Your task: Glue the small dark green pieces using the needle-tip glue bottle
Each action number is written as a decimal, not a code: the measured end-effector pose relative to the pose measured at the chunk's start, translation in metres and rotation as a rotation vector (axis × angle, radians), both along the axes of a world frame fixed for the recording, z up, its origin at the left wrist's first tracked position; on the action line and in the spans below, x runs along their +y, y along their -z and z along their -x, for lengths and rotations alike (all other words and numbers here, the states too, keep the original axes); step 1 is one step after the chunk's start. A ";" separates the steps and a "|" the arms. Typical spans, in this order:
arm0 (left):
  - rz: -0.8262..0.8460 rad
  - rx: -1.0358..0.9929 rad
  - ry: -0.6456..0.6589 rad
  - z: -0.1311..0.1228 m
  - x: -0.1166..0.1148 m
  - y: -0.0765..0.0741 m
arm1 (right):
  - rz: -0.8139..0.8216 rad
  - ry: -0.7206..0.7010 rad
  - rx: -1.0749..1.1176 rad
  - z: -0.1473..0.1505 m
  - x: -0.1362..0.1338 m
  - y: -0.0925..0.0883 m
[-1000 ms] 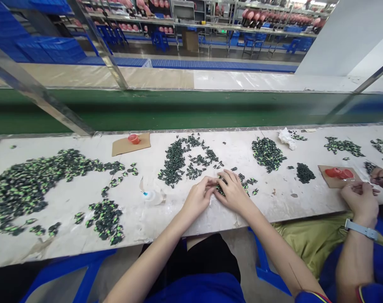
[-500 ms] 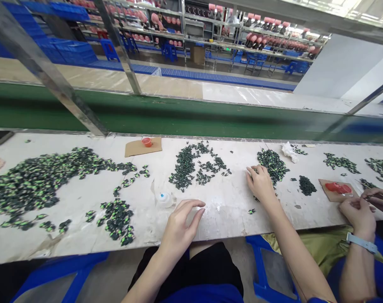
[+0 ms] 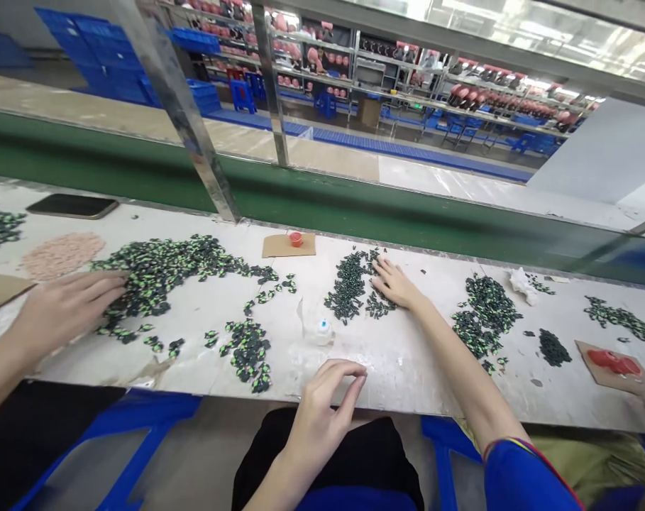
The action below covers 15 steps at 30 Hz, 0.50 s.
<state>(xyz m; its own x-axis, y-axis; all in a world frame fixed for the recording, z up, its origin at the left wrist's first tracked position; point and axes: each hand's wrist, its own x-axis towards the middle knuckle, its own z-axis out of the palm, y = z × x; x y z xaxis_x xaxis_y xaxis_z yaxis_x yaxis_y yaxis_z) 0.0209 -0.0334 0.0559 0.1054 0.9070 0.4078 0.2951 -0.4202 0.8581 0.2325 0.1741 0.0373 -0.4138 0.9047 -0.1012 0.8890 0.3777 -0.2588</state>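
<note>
My left hand [image 3: 325, 404] is over the near edge of the table, thumb and fingertips brought together in a pinch. Whatever may be between those tips is too small or hidden to make out. My right hand [image 3: 397, 282] lies on the right side of a middle pile of small dark green pieces [image 3: 348, 284], its fingers spread and touching them. Between my hands and the left heaps stands a small white bottle with a blue tip [image 3: 323, 332]. Just left of it lies a small heap of black-and-green pieces [image 3: 247, 355].
A large heap of black-and-green pieces [image 3: 178, 266] covers the left, with another person's hand [image 3: 67, 309] at it. More piles [image 3: 487, 312] lie right. A red cup [image 3: 296, 239] sits on cardboard [image 3: 274, 246]. A phone [image 3: 73, 206] and metal posts [image 3: 191, 128] stand beyond.
My right hand has moved left from the right pile to the middle pile. My left thumb and fingertips have come closer together. The view has swung left, showing another person's hand and a phone.
</note>
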 end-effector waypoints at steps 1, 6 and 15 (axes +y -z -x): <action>0.005 -0.001 0.001 0.003 -0.001 0.000 | 0.005 -0.020 -0.007 -0.001 -0.013 0.002; 0.031 -0.004 0.036 0.013 -0.008 0.004 | 0.000 -0.114 -0.069 0.015 -0.065 0.002; 0.009 0.078 -0.045 0.025 -0.019 0.015 | -0.010 -0.153 -0.094 0.095 -0.017 -0.010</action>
<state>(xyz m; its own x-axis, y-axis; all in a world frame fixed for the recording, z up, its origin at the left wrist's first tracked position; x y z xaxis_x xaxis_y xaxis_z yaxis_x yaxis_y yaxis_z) -0.0043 -0.0522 0.0407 0.0953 0.9150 0.3920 0.3797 -0.3974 0.8354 0.1379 0.1567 0.0473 -0.5360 0.8330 -0.1373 0.8410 0.5128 -0.1723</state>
